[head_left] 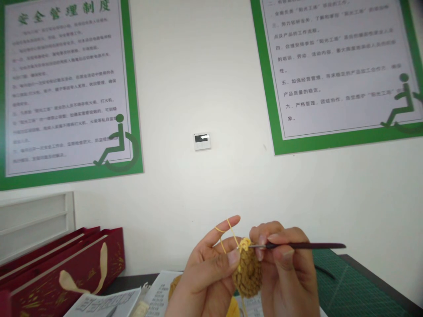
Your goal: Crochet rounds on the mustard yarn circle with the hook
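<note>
At lower centre, the brown crochet piece [249, 275] sits just right of your left hand [211, 266], which pinches it; your right hand [287, 264] pinches the hook [319, 245].

Paper bags [79, 264] L, cutting mat [357, 286] R, crochet piece [249, 275] btwn, wall [205, 193] w/ posters [62, 94] behind.

wall [198, 66] bright mid-frame | right edge dimmer | left poster [62, 88] text blurred | small panel [202, 141] glints

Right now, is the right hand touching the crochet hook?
Touching. The head view shows the right hand pinching the crochet hook by its dark handle, the fingers pressed against it with no gap visible.
</note>
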Demonstrator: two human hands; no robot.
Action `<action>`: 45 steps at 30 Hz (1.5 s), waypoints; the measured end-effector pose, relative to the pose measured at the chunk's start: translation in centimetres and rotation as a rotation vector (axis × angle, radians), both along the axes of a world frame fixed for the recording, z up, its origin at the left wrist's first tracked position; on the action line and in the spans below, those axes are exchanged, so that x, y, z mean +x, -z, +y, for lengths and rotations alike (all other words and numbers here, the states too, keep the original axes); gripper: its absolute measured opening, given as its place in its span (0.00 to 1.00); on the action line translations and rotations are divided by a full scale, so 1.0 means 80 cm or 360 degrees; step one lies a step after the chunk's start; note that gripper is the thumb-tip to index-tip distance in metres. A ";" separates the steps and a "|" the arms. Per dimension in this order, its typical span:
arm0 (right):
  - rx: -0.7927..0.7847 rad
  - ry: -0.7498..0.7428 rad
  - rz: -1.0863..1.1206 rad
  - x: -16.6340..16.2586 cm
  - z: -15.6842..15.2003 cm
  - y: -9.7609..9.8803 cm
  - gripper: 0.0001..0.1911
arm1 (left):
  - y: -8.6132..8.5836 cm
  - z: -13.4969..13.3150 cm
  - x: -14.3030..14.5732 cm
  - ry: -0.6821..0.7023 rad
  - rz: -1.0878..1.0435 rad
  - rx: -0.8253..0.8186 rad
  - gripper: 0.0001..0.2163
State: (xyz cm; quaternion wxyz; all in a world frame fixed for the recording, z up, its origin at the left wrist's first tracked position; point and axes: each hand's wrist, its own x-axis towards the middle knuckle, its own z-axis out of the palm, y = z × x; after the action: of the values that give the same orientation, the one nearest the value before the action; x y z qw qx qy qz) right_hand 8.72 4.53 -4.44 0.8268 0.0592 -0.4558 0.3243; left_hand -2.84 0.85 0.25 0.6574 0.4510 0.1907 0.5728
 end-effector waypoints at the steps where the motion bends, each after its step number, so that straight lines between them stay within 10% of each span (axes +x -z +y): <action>1: -0.0023 -0.0021 0.0001 0.001 0.000 -0.001 0.09 | -0.001 0.000 -0.001 0.0008 0.0002 0.0005 0.27; 9: 0.0194 0.0265 -0.0076 0.017 -0.003 -0.009 0.07 | 0.004 0.003 -0.006 0.0058 0.0017 0.0036 0.25; 19: -0.0466 -0.0766 -0.0422 0.022 0.000 -0.015 0.16 | 0.002 -0.002 -0.004 -0.0118 0.0141 0.0087 0.18; 34: 0.0198 0.0118 -0.0437 0.020 0.013 -0.013 0.05 | 0.002 -0.007 0.007 -0.0309 0.0033 0.0190 0.18; 45: 0.0196 0.0134 -0.0457 0.014 0.014 -0.001 0.04 | 0.003 -0.008 0.014 -0.0472 0.0035 0.0244 0.19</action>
State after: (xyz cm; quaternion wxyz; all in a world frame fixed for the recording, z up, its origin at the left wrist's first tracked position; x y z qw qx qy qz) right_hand 9.86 5.69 -4.36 0.7608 0.0435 -0.5904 0.2660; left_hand -1.72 0.20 -0.01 0.5273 0.4731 0.2181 0.6713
